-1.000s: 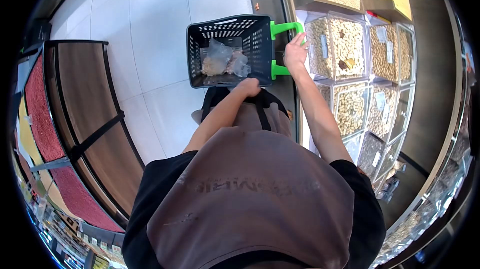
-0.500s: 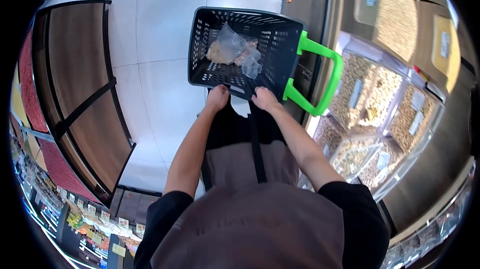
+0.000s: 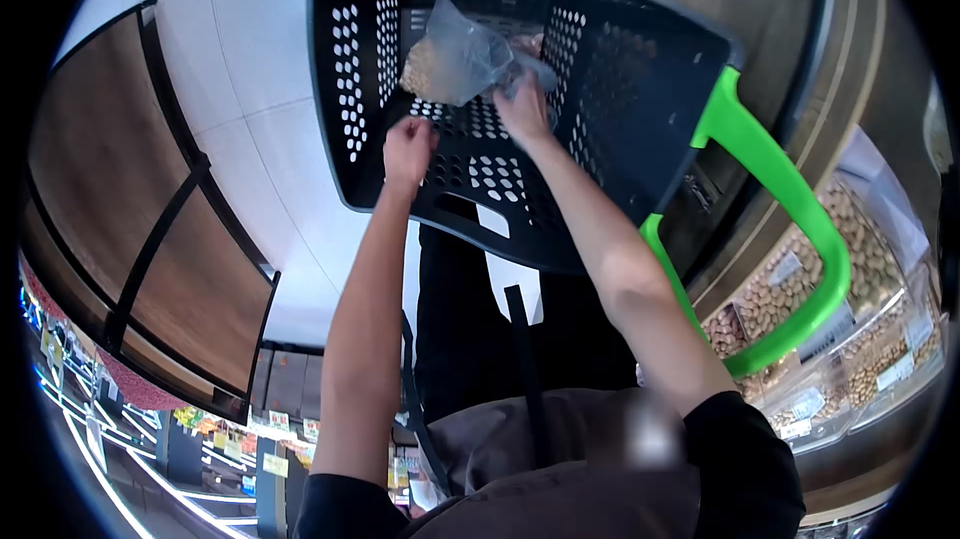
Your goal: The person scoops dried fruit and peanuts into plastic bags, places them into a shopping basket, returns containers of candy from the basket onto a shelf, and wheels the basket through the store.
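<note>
Floor (image 3: 265, 69): pale tiles, thin joint lines
Left-hand stand (image 3: 100, 169): brown wood-look panels in a black frame, a black bar across
Right-hand display (image 3: 690, 4): dark wood-look side; clear nut bins (image 3: 868, 254) beyond its edge
Far shelving (image 3: 215, 439): colourful goods, cards too small to read
Light: bright white strips (image 3: 105, 479), lower left

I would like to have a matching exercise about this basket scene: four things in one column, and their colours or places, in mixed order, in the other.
Column one:
1. Handle
2. Basket
3. Left hand
4. Right hand

Column two:
A. Dark, with rows of holes in its walls
B. At the clear bags
C. Bright green
D. Curled, over the near side, apart from the bags

Right pairs: 1-C, 2-A, 3-D, 4-B
</note>
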`<action>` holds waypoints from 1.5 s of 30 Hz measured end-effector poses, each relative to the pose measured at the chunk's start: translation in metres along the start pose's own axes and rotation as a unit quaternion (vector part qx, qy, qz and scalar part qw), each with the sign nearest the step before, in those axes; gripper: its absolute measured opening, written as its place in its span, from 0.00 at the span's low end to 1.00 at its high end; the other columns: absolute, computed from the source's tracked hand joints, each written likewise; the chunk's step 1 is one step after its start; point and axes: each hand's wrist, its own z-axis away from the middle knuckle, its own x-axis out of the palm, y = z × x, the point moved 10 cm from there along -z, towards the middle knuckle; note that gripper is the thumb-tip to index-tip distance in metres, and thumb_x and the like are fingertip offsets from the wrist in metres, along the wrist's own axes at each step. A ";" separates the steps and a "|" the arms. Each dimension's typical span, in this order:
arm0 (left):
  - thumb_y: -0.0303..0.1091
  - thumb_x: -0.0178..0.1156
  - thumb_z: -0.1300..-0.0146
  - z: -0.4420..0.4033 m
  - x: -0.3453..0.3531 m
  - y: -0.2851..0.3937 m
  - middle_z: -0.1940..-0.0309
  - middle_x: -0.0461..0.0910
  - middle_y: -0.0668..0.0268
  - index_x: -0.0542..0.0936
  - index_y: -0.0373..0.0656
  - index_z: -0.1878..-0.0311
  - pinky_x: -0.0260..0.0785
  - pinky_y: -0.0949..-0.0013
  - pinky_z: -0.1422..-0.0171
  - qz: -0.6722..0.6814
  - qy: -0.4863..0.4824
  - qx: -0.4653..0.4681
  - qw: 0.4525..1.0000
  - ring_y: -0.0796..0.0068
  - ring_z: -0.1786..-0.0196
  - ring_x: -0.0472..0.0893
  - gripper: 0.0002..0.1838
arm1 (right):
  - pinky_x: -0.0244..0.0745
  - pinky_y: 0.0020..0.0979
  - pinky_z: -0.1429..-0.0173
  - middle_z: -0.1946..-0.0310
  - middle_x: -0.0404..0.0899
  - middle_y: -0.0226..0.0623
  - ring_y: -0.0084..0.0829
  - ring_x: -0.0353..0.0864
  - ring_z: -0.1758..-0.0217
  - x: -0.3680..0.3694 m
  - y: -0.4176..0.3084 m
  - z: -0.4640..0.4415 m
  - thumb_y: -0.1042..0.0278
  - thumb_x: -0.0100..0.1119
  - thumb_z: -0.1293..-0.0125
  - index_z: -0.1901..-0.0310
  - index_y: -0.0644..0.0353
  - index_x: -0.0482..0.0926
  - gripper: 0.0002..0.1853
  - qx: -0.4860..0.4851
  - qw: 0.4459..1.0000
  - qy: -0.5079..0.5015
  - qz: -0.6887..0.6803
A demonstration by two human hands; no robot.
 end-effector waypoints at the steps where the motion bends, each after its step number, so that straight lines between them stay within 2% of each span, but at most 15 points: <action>1: 0.40 0.57 0.34 -0.012 0.007 0.008 0.76 0.84 0.64 0.84 0.37 0.63 0.73 0.69 0.60 -0.010 -0.021 -0.022 0.999 0.76 0.71 0.82 0.15 | 0.69 0.47 0.31 0.37 0.70 0.63 0.56 0.71 0.34 -0.001 0.001 -0.014 0.58 0.65 0.39 0.31 0.70 0.59 0.40 -0.014 0.999 0.038 0.020; 5: 0.36 0.56 0.33 -0.062 0.042 0.009 0.69 0.86 0.62 0.84 0.35 0.56 0.76 0.70 0.56 0.003 -0.028 0.002 1.000 0.75 0.67 0.85 0.14 | 0.66 0.43 0.28 0.33 0.65 0.60 0.52 0.67 0.29 0.010 -0.002 -0.042 0.58 0.66 0.39 0.30 0.68 0.59 0.41 -0.013 0.999 0.020 0.048; 7: 0.33 0.54 0.32 -0.056 0.060 0.007 0.68 0.86 0.60 0.84 0.34 0.55 0.76 0.71 0.54 0.074 -0.040 -0.033 0.996 0.74 0.66 0.85 0.13 | 0.68 0.43 0.30 0.37 0.70 0.59 0.52 0.70 0.32 0.022 0.001 -0.051 0.58 0.65 0.39 0.33 0.69 0.63 0.37 0.014 0.997 -0.019 0.069; 8: 0.31 0.53 0.32 -0.048 0.069 0.009 0.67 0.86 0.60 0.83 0.33 0.55 0.77 0.72 0.55 0.082 -0.059 -0.040 0.994 0.73 0.65 0.85 0.13 | 0.73 0.44 0.36 0.46 0.79 0.58 0.53 0.78 0.39 0.024 -0.001 -0.050 0.62 0.62 0.36 0.44 0.67 0.76 0.23 0.023 0.998 -0.034 0.040; 12: 0.37 0.53 0.27 -0.024 0.091 -0.022 0.65 0.85 0.64 0.82 0.37 0.50 0.74 0.72 0.59 -0.030 -0.135 -0.031 0.990 0.75 0.64 0.83 0.14 | 0.77 0.47 0.45 0.63 0.83 0.57 0.54 0.83 0.53 0.041 -0.007 -0.041 0.68 0.57 0.35 0.63 0.63 0.84 0.09 -0.030 0.996 -0.052 0.068; 15: 0.37 0.52 0.27 -0.010 0.086 -0.043 0.65 0.85 0.64 0.82 0.38 0.50 0.75 0.73 0.59 -0.028 -0.155 -0.061 0.986 0.76 0.64 0.83 0.15 | 0.76 0.48 0.45 0.59 0.83 0.56 0.54 0.83 0.52 0.054 -0.016 -0.025 0.68 0.57 0.35 0.62 0.64 0.83 0.09 -0.047 0.993 -0.088 0.068; 19: 0.35 0.55 0.31 -0.012 0.050 -0.059 0.69 0.86 0.63 0.83 0.36 0.55 0.76 0.71 0.57 -0.007 -0.075 -0.121 0.990 0.76 0.67 0.84 0.13 | 0.77 0.46 0.43 0.52 0.82 0.58 0.54 0.82 0.47 0.025 -0.036 -0.011 0.56 0.68 0.40 0.46 0.70 0.70 0.29 0.079 0.993 -0.054 0.068; 23: 0.36 0.56 0.31 -0.040 0.039 -0.044 0.72 0.85 0.64 0.84 0.36 0.56 0.74 0.71 0.58 -0.025 -0.083 -0.055 0.995 0.77 0.68 0.83 0.13 | 0.79 0.45 0.49 0.59 0.85 0.54 0.49 0.86 0.53 0.022 -0.008 -0.045 0.53 0.66 0.38 0.49 0.69 0.76 0.26 0.106 0.990 0.022 0.090; 26: 0.41 0.56 0.32 -0.062 0.037 -0.035 0.72 0.86 0.63 0.84 0.37 0.56 0.75 0.68 0.56 -0.054 -0.072 -0.036 0.995 0.74 0.67 0.84 0.16 | 0.80 0.45 0.49 0.61 0.86 0.51 0.48 0.86 0.52 0.070 0.005 -0.061 0.57 0.63 0.36 0.59 0.67 0.85 0.17 0.083 0.982 -0.168 0.007; 31: 0.48 0.56 0.32 -0.067 0.044 -0.007 0.70 0.86 0.60 0.83 0.36 0.55 0.75 0.67 0.53 -0.069 -0.087 -0.016 0.994 0.71 0.65 0.85 0.22 | 0.79 0.45 0.45 0.58 0.85 0.53 0.48 0.85 0.51 0.060 -0.021 -0.035 0.64 0.60 0.38 0.55 0.61 0.85 0.14 0.024 0.986 -0.080 0.146; 33: 0.59 0.56 0.35 -0.060 0.047 -0.008 0.68 0.86 0.57 0.83 0.34 0.52 0.75 0.68 0.52 -0.071 -0.098 -0.081 0.989 0.69 0.64 0.85 0.31 | 0.79 0.45 0.46 0.60 0.85 0.54 0.49 0.85 0.52 0.086 -0.030 -0.013 0.65 0.61 0.40 0.57 0.62 0.85 0.13 -0.031 0.963 -0.194 0.184; 35: 0.72 0.56 0.43 -0.065 0.049 -0.022 0.55 0.85 0.46 0.81 0.30 0.47 0.72 0.61 0.40 -0.153 -0.112 -0.084 0.978 0.53 0.47 0.84 0.46 | 0.78 0.45 0.47 0.60 0.85 0.54 0.50 0.84 0.52 0.121 -0.030 0.006 0.65 0.62 0.42 0.59 0.62 0.84 0.12 -0.153 0.959 -0.217 0.101; 41: 0.64 0.57 0.40 -0.064 0.021 -0.056 0.45 0.78 0.37 0.81 0.28 0.47 0.69 0.57 0.34 -0.185 -0.076 -0.119 0.973 0.46 0.40 0.79 0.41 | 0.76 0.47 0.52 0.65 0.84 0.51 0.50 0.84 0.58 0.121 -0.060 0.086 0.63 0.58 0.33 0.61 0.64 0.82 0.11 -0.100 0.920 -0.377 0.050; 44: 0.48 0.54 0.34 -0.075 0.023 -0.075 0.52 0.79 0.34 0.81 0.27 0.53 0.71 0.50 0.39 -0.375 -0.124 0.071 0.916 0.39 0.45 0.79 0.26 | 0.75 0.46 0.52 0.67 0.84 0.50 0.49 0.84 0.58 0.118 -0.056 0.106 0.63 0.59 0.33 0.62 0.63 0.81 0.11 -0.093 0.929 -0.357 0.008; 45: 0.48 0.54 0.34 -0.066 0.023 -0.065 0.52 0.79 0.34 0.81 0.27 0.53 0.71 0.50 0.39 -0.375 -0.123 0.074 0.916 0.39 0.45 0.79 0.26 | 0.75 0.45 0.54 0.67 0.84 0.50 0.48 0.85 0.60 0.113 -0.056 0.111 0.63 0.59 0.33 0.62 0.63 0.81 0.10 -0.083 0.934 -0.348 -0.014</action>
